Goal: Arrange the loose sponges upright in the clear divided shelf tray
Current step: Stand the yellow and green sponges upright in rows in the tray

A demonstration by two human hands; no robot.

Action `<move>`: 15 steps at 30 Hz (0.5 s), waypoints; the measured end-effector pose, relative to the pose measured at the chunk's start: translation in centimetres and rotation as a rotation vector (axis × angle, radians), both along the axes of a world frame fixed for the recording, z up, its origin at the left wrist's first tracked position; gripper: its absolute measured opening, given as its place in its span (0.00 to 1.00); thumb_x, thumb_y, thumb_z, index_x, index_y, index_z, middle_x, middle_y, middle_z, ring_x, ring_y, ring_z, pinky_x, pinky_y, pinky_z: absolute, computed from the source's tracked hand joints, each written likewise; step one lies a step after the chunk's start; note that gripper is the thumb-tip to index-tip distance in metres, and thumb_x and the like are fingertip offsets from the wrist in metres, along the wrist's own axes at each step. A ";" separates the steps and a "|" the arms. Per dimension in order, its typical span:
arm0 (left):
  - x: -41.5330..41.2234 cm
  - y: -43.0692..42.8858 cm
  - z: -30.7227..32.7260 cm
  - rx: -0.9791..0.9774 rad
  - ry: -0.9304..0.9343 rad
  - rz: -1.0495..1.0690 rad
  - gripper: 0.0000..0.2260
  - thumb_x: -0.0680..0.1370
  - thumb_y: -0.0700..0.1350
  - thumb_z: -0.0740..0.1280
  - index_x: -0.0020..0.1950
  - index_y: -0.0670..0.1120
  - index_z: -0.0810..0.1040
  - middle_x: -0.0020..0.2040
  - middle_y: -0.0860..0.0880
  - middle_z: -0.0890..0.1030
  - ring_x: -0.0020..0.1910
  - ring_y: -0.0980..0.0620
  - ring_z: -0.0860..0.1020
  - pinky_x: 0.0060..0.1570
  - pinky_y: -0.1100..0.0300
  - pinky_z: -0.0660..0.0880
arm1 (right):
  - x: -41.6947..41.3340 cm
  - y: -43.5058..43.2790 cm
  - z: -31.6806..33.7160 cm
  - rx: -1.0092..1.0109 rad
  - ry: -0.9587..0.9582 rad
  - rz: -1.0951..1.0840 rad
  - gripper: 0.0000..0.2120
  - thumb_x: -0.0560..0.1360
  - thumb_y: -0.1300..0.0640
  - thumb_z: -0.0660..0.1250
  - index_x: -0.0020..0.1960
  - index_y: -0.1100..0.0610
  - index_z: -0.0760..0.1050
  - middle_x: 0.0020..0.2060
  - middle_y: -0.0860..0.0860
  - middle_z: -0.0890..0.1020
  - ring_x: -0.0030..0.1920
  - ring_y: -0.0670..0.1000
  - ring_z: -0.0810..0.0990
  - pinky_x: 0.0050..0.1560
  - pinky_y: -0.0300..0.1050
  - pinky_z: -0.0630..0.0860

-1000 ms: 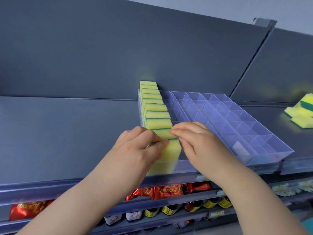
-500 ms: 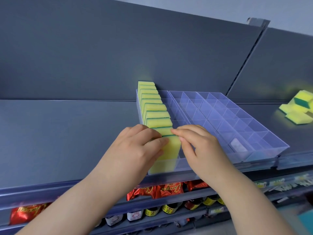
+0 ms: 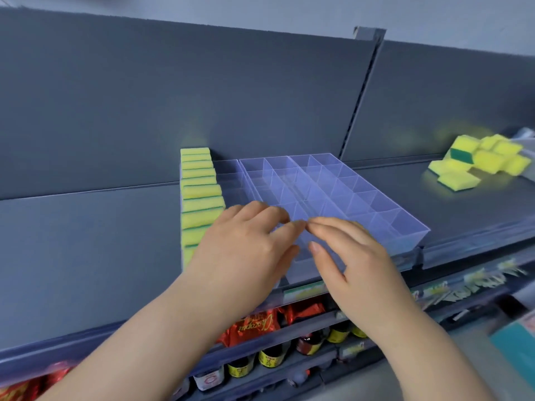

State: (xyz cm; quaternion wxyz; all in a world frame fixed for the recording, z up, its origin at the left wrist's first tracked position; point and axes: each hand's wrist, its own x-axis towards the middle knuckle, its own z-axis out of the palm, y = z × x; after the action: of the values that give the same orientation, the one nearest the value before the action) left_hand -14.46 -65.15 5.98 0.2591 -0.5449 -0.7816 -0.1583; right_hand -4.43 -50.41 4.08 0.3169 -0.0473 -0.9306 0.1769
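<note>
The clear divided tray (image 3: 405, 224) sits on the dark grey shelf. Its leftmost column holds a row of yellow sponges with green backs (image 3: 199, 192), standing upright from the back wall to the front. My left hand (image 3: 246, 247) hovers over the tray's front, just right of that row, with relaxed fingers that hold nothing; it hides the nearest sponges. My right hand (image 3: 347, 256) is beside it over the tray's front compartments, fingers stretched, its fingertips almost meeting those of the left. A loose pile of sponges (image 3: 480, 160) lies on the shelf at the far right.
The other tray compartments stand bare. The shelf's back panel (image 3: 231, 96) rises right behind the tray. Below the shelf's front lip (image 3: 463, 250) are red snack packets (image 3: 254, 328) and small dark bottles (image 3: 272, 354) on lower shelves.
Both hands have let go of the front sponge and shifted right, off the sponge row and over the bare compartments. The camera has swung right, so the loose pile shows more fully.
</note>
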 end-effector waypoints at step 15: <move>16.1 25.6 -6.4 -0.146 -0.203 -0.232 0.17 0.73 0.52 0.57 0.55 0.51 0.81 0.45 0.53 0.82 0.41 0.49 0.81 0.40 0.59 0.77 | 24.7 21.1 -5.1 -0.215 -0.266 -0.566 0.16 0.75 0.48 0.61 0.60 0.51 0.77 0.59 0.45 0.77 0.61 0.47 0.74 0.63 0.38 0.65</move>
State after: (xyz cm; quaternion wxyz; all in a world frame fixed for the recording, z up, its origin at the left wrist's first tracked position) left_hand 1.62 -39.55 -0.45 0.1184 -0.6300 -0.7450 -0.1845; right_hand 20.29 -29.30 -1.05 0.2223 -0.3598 -0.8898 0.1712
